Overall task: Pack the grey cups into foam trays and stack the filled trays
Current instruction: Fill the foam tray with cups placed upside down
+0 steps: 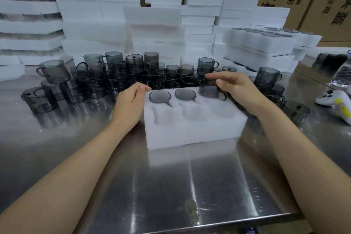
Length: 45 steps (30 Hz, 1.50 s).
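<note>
At frame centre, a white foam tray (191, 129) holds two grey cups (160, 96) in its upper-row pockets. The right hand (235, 89) grips a third cup (209, 90) by its rim at the upper-right pocket. The left hand (131, 100), fingers relaxed, rests against the tray's upper-left corner. Loose cups (133, 64) crowd the steel table (171, 186) above.

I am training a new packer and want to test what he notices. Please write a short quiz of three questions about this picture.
1. How many cups sit fully in the tray?
2. True or false: the tray's front row is full.
3. The left hand touches the tray. What does the right hand hold? A: a third cup. B: a lid. C: nothing.
Key: 1 two; 2 false; 3 A.
</note>
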Each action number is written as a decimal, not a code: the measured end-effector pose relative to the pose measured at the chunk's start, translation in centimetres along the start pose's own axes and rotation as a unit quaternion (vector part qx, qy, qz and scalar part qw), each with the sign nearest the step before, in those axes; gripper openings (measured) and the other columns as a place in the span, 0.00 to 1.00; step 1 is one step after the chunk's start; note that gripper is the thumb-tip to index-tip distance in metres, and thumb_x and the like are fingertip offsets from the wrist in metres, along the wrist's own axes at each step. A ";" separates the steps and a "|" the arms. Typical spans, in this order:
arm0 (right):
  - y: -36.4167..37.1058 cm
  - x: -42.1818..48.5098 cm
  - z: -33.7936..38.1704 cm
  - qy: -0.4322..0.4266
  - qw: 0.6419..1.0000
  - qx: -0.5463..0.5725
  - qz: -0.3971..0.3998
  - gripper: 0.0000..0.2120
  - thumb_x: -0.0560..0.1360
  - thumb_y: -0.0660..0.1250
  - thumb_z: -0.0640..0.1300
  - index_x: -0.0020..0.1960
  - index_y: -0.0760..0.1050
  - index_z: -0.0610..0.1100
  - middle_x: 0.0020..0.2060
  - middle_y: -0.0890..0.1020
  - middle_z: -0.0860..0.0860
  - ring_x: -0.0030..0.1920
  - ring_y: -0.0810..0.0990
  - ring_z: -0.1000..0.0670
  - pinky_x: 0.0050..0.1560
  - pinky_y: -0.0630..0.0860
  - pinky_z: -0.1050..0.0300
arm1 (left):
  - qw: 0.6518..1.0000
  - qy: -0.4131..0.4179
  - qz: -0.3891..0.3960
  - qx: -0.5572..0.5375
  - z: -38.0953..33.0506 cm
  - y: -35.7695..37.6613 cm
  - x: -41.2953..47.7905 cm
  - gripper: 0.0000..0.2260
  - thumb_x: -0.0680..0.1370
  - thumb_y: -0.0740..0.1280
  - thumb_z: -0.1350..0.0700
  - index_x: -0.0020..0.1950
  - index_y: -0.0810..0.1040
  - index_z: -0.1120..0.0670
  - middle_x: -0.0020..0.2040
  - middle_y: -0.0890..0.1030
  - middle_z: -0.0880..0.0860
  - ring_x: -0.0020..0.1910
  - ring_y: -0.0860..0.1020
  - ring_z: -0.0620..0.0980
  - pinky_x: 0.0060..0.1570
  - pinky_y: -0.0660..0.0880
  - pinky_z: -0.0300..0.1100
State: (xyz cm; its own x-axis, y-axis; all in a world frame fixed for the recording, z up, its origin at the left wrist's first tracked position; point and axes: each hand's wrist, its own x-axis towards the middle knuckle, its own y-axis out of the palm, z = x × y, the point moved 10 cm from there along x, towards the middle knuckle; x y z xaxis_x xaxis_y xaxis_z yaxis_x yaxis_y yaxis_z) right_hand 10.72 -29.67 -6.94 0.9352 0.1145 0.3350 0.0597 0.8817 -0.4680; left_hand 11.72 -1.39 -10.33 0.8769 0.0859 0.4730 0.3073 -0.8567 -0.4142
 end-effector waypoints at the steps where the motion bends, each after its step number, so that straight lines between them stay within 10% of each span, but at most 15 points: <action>1: 0.2 0.0 0.0 -0.005 1.000 0.002 0.003 0.14 0.80 0.60 0.37 0.57 0.80 0.50 0.55 0.83 0.54 0.59 0.79 0.56 0.64 0.71 0.60 | 1.000 0.001 0.001 0.001 0.0 0.0 0.0 0.14 0.82 0.55 0.57 0.49 0.80 0.51 0.46 0.81 0.47 0.46 0.76 0.48 0.43 0.69 0.43; 10: 1.0 -0.2 -3.6 0.118 0.991 -0.011 0.063 0.11 0.77 0.67 0.43 0.53 0.81 0.58 0.58 0.81 0.46 0.57 0.79 0.50 0.64 0.73 0.53 | 1.000 0.009 0.002 0.001 -0.1 0.1 0.0 0.14 0.82 0.55 0.58 0.50 0.80 0.52 0.46 0.81 0.47 0.45 0.75 0.46 0.42 0.67 0.41; 27: 0.8 -0.2 -2.7 0.099 0.993 -0.046 0.039 0.13 0.78 0.65 0.42 0.60 0.79 0.52 0.57 0.81 0.51 0.58 0.78 0.54 0.61 0.72 0.62 | 1.000 0.015 0.004 0.004 -0.2 0.1 0.1 0.13 0.82 0.55 0.58 0.50 0.80 0.53 0.44 0.80 0.46 0.40 0.73 0.39 0.38 0.67 0.33; 33: 0.9 0.0 -2.6 0.075 0.995 -0.058 0.042 0.10 0.79 0.64 0.44 0.58 0.80 0.52 0.57 0.80 0.56 0.53 0.77 0.65 0.52 0.71 0.73 | 1.000 0.019 0.005 0.000 -0.3 0.1 0.0 0.14 0.82 0.55 0.58 0.50 0.80 0.54 0.44 0.80 0.46 0.43 0.74 0.45 0.42 0.67 0.41; 38: -2.1 2.3 -1.7 0.029 0.992 -0.046 -0.113 0.13 0.80 0.60 0.38 0.62 0.77 0.47 0.59 0.79 0.47 0.56 0.77 0.49 0.62 0.73 0.54 | 1.000 0.027 0.009 0.012 -0.1 0.2 0.4 0.14 0.82 0.55 0.58 0.45 0.79 0.52 0.43 0.81 0.46 0.41 0.76 0.48 0.42 0.71 0.46; 42: -1.9 5.9 -1.2 0.023 0.988 -0.107 -0.106 0.18 0.79 0.59 0.36 0.67 0.73 0.48 0.56 0.79 0.44 0.42 0.77 0.58 0.46 0.71 0.76 | 0.999 0.033 0.009 0.025 0.1 0.4 0.9 0.13 0.81 0.55 0.57 0.44 0.79 0.51 0.40 0.81 0.49 0.41 0.77 0.52 0.44 0.73 0.52; 45: -1.3 8.7 -1.7 0.065 0.993 -0.053 -0.082 0.18 0.82 0.56 0.42 0.71 0.68 0.48 0.62 0.76 0.48 0.40 0.81 0.58 0.46 0.78 0.66 | 0.999 0.031 0.008 0.021 0.2 0.4 1.1 0.14 0.82 0.56 0.57 0.44 0.79 0.50 0.40 0.81 0.47 0.41 0.77 0.50 0.44 0.74 0.52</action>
State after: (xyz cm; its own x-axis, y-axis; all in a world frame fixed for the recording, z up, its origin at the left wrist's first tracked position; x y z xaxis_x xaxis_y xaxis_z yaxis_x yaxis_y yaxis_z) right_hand 19.38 -30.55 -4.81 0.9466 -0.0927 0.3089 0.2449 0.8300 -0.5012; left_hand 12.90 -1.56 -10.16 0.8578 0.0394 0.5125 0.3096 -0.8355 -0.4540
